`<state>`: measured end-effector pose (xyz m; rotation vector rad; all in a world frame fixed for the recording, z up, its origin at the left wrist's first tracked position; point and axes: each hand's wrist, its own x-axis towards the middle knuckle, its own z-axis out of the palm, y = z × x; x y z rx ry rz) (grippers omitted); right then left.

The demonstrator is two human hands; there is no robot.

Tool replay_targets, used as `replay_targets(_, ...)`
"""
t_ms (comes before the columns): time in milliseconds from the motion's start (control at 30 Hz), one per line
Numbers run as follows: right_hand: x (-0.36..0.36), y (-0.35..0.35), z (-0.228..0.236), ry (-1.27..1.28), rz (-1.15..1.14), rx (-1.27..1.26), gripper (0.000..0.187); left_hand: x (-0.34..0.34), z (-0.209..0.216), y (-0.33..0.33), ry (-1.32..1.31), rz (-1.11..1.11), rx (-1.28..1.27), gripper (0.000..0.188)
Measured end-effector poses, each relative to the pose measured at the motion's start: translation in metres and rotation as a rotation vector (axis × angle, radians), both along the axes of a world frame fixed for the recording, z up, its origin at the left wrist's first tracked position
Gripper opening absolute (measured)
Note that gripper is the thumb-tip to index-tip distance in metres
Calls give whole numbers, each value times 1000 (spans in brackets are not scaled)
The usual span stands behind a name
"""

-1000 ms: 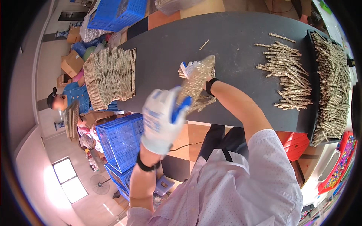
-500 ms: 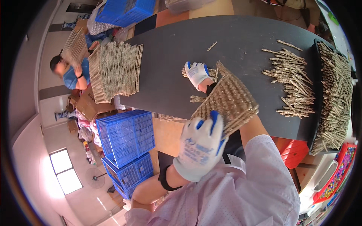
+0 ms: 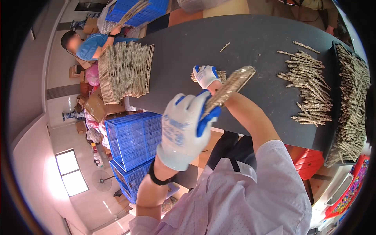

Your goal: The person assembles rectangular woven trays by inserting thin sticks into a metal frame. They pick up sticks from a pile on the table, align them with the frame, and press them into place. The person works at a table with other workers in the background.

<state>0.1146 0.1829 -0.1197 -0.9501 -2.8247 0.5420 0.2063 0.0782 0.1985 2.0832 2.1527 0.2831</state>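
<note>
My left hand (image 3: 184, 129), in a white glove with blue fingertips, is raised above the table's near edge and grips a flat panel of grey-brown sticks (image 3: 231, 84), seen almost edge-on. My right hand (image 3: 205, 75), in the same kind of glove, rests further out on the dark table (image 3: 258, 43), its fingers closed on a small bunch of sticks (image 3: 220, 74) just beyond the panel's far end.
A stack of stick panels (image 3: 125, 70) lies at the table's left end. Loose sticks (image 3: 309, 90) and a full black tray of sticks (image 3: 352, 102) lie at the right. Blue crates (image 3: 133, 137) stand below. A person in blue (image 3: 92, 43) works at far left.
My left hand has turned the panel from lying flat and broad to nearly edge-on and lifted it toward my right hand. The person in blue has raised a panel toward a blue crate.
</note>
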Motion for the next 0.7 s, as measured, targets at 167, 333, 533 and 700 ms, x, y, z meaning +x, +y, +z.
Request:
replay_targets(167, 0, 9, -28, -40, 65, -27, 62, -29, 4, -15, -210, 98, -5, 29)
replay_targets(333, 44, 18, -27, -179, 191, -44, 64, -75, 0, -30, -590, 324, -141, 28)
replay_targets(533, 92, 37, -6, -376, 230, -65, 66, -123, -15, -48, -710, 332, -37, 26)
replay_targets(700, 95, 43, 35, -395, 99, 67, 82, -127, -45, -54, -863, 374, -20, 23)
